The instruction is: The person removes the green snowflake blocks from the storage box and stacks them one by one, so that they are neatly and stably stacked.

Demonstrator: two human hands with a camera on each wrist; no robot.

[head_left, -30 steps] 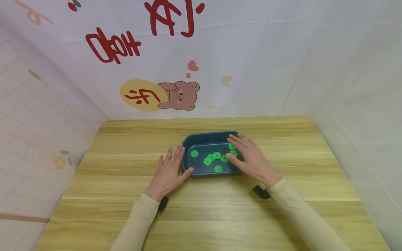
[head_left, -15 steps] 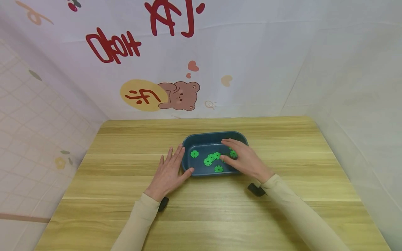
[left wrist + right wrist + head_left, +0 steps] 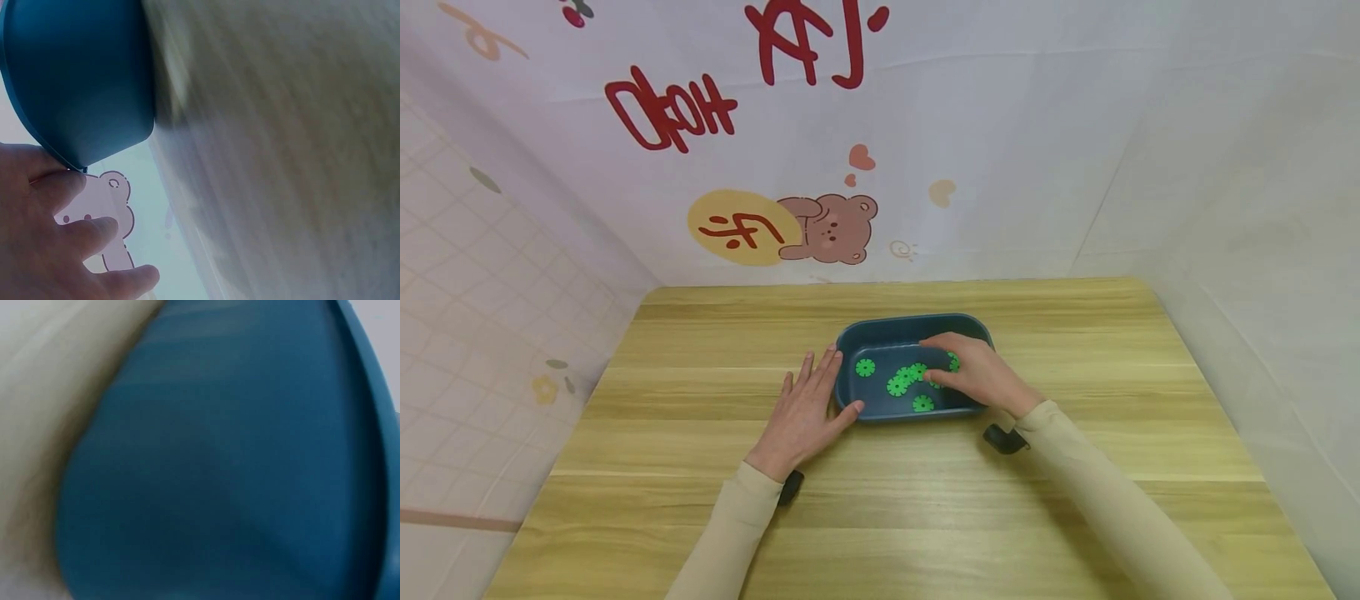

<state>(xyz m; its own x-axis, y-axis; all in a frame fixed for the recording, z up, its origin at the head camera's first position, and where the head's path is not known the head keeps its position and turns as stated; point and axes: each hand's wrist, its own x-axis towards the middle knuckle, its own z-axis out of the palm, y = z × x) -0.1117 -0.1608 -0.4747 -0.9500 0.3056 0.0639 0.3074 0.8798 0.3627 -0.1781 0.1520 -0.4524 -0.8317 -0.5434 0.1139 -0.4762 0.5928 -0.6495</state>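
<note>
A dark blue oblong plastic tub (image 3: 880,331) sits on the table in the head view, with several green toothed plastic discs lying inside. One disc (image 3: 866,367) is alone at the left, another disc (image 3: 922,403) leans near the front wall, and overlapping discs (image 3: 897,385) lie in the middle. My left hand (image 3: 801,417) rests its spread, fairly straight fingers and thumb against the tub's left rim. Over the right half hovers my right hand (image 3: 981,375), thumb and fingers apart, partly covering a disc (image 3: 953,362). The right wrist view shows only the tub's outer side (image 3: 219,450).
The wood-grain table (image 3: 865,517) extends all around the tub. Behind it hangs a white cloth backdrop (image 3: 1000,150) with red characters and a printed bear (image 3: 835,229). Black wrist-worn devices sit under both wrists, the right device (image 3: 1003,439) close to the tub's front.
My right hand has moved left and lower over the tub, its fingers bending more and thumb and fingertips coming somewhat closer. The left hand and the tub have stayed put.
</note>
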